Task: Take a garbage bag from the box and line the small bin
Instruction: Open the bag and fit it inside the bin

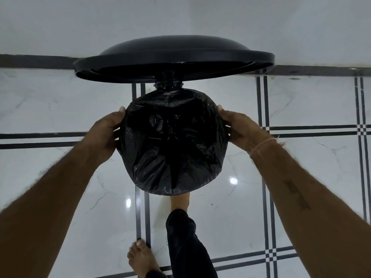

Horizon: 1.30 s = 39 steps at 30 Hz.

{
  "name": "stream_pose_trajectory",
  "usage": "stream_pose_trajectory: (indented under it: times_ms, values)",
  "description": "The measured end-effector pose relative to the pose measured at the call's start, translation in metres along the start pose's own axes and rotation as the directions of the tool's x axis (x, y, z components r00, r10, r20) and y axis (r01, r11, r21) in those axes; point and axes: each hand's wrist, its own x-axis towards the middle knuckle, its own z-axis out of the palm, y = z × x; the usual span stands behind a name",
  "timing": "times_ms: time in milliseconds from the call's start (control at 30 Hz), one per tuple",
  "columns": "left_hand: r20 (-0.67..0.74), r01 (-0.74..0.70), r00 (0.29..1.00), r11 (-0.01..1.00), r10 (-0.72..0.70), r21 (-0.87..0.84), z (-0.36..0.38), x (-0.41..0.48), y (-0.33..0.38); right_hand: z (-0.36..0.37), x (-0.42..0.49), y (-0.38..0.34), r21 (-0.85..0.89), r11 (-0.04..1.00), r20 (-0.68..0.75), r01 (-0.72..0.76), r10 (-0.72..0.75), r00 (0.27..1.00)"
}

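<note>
I look straight down into a small round bin whose body is hidden under a black garbage bag (172, 141). The bag lies folded over the whole rim and sags into the dark inside. The bin's black domed lid (172, 55) stands raised behind it on its hinge (168, 84). My left hand (107, 133) clasps the left side of the bag-covered rim, thumb on top. My right hand (242, 131) clasps the right side the same way. No bag box is in view.
The bin stands on a glossy white marble floor (60, 109) with black grid lines, close to a white wall (180, 17). One bare foot (180, 202) is tucked under the bin's front edge; the other foot (142, 257) rests on the floor nearer me.
</note>
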Motion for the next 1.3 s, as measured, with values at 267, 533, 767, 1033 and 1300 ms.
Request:
stream_pose_trajectory:
  times_ms: [267, 533, 767, 1033, 1300]
  values:
    - [-0.066, -0.015, 0.998, 0.997, 0.01, -0.074, 0.007, -0.002, -0.005, 0.01, 0.006, 0.019, 0.044, 0.997, -0.165, -0.066, 0.073, 0.984]
    - [-0.208, -0.184, 0.964, 0.981, 0.167, -0.068, 0.021, -0.011, -0.023, 0.004, -0.015, 0.042, 0.129, 0.991, -0.066, -0.046, 0.055, 0.996]
    - [-0.268, -0.217, 0.945, 0.972, 0.187, -0.087, 0.023, -0.013, -0.023, 0.007, -0.022, 0.045, 0.089, 0.995, 0.015, -0.04, 0.038, 0.999]
    - [-0.303, -0.339, 0.868, 0.916, 0.393, 0.214, 0.036, -0.011, -0.001, 0.047, -0.008, 0.01, -0.508, 0.726, -0.224, 0.464, -0.632, 0.742]
    - [-0.04, -0.414, 0.856, 0.73, 0.515, 0.543, 0.055, 0.017, 0.04, 0.076, 0.027, -0.03, -0.519, 0.704, -0.007, 0.485, -0.571, 0.821]
